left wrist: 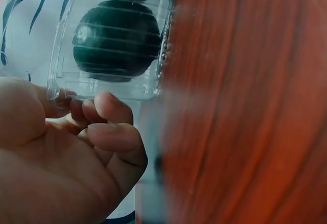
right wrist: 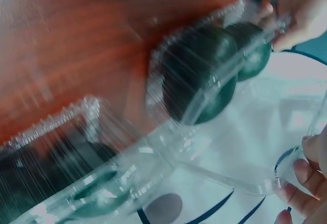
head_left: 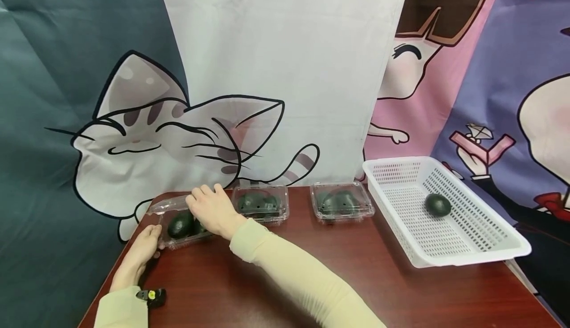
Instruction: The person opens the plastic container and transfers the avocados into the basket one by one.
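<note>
At the table's far left is a clear plastic clamshell box [head_left: 189,241] with its lid [head_left: 168,204] raised. Two dark green avocados [head_left: 180,225] lie side by side in it. My left hand [head_left: 141,249] grips the box's left end, thumb at the rim and fingers curled against the end wall, as the left wrist view shows. Reaching across the box, my right hand [head_left: 213,211] pinches the edge of the lid; its fingers [right wrist: 301,193] show at that edge in the right wrist view. The right hand partly covers the second avocado in the head view.
Two closed clamshell boxes, one in the middle [head_left: 260,203] and one farther right [head_left: 341,202], hold dark green fruit along the back edge. On the right, a white perforated basket [head_left: 409,236] holds one avocado [head_left: 438,205]. A printed curtain [head_left: 285,61] hangs behind the reddish-brown table [head_left: 267,278].
</note>
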The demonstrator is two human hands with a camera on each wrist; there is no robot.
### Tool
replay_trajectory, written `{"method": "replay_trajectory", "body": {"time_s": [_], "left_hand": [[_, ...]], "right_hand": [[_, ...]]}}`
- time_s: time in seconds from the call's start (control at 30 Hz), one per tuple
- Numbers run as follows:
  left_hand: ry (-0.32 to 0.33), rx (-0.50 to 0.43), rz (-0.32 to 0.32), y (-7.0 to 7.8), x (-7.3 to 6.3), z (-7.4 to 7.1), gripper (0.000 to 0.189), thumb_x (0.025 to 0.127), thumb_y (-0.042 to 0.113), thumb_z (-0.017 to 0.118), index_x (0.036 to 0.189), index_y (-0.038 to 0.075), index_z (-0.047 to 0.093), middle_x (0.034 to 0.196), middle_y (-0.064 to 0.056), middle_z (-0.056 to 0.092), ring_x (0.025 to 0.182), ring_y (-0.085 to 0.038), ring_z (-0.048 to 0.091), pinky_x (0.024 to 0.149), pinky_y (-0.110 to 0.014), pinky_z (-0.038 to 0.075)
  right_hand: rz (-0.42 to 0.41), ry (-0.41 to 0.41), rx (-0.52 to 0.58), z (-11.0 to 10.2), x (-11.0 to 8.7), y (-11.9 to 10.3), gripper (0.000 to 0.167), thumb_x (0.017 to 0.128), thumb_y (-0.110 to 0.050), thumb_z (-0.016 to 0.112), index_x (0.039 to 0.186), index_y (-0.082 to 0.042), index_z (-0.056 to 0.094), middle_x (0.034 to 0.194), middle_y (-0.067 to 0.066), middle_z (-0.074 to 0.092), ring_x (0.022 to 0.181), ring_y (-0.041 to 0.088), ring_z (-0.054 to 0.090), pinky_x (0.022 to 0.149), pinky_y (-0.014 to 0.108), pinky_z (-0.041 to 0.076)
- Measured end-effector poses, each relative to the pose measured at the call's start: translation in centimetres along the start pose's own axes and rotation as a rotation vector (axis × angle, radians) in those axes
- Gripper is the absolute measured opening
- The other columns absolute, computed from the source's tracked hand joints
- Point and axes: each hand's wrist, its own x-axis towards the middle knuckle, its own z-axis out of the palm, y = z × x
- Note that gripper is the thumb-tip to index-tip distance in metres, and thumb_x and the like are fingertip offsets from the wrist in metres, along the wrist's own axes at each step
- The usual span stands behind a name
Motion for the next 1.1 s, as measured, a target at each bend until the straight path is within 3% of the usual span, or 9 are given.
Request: {"method": "replay_trajectory", "body": {"time_s": [0.3,0.5,0.77,1.1], "left_hand": [[-0.001,0.018,0.013,0.1,-0.1,0.0,0.042,0.109,0.031,0.023,0.104,-0.006,0.041,0.091,-0.014,0.048,0.079,-0.021,0.049,0.064,-0.035,0.048],[-0.029,-0.025,0.014,0.1,-0.1,0.0,0.046,0.109,0.029,0.021,0.118,-0.012,0.041,0.111,-0.026,0.053,0.087,-0.013,0.057,0.071,-0.034,0.055],[-0.031,-0.038,0.019,-0.3,-0.4,-0.3,0.045,0.109,0.026,0.022,0.119,-0.014,0.041,0.112,-0.027,0.053,0.086,-0.009,0.057,0.071,-0.033,0.056],[-0.012,-0.075,0.005,-0.4,-0.3,-0.2,0.042,0.109,0.026,0.025,0.114,-0.011,0.044,0.112,-0.025,0.054,0.086,-0.009,0.058,0.071,-0.033,0.055]], "right_hand": [[0.061,0.025,0.07,-0.7,1.7,2.3,0.015,0.095,-0.026,0.061,0.11,-0.026,0.058,0.104,-0.008,0.054,0.094,0.012,0.048,0.072,0.03,0.033],[0.126,0.013,0.154,-0.4,3.3,3.5,0.022,0.099,-0.026,0.058,0.121,-0.029,0.06,0.113,-0.009,0.056,0.102,0.012,0.05,0.078,0.032,0.04],[0.165,0.001,0.215,0.5,5.3,4.3,0.03,0.099,-0.024,0.056,0.128,-0.029,0.06,0.122,-0.007,0.056,0.113,0.014,0.049,0.087,0.035,0.043],[0.249,-0.129,0.274,2.4,6.4,4.9,0.045,0.101,-0.027,0.049,0.146,-0.029,0.042,0.144,-0.006,0.043,0.129,0.016,0.039,0.095,0.037,0.039]]}}
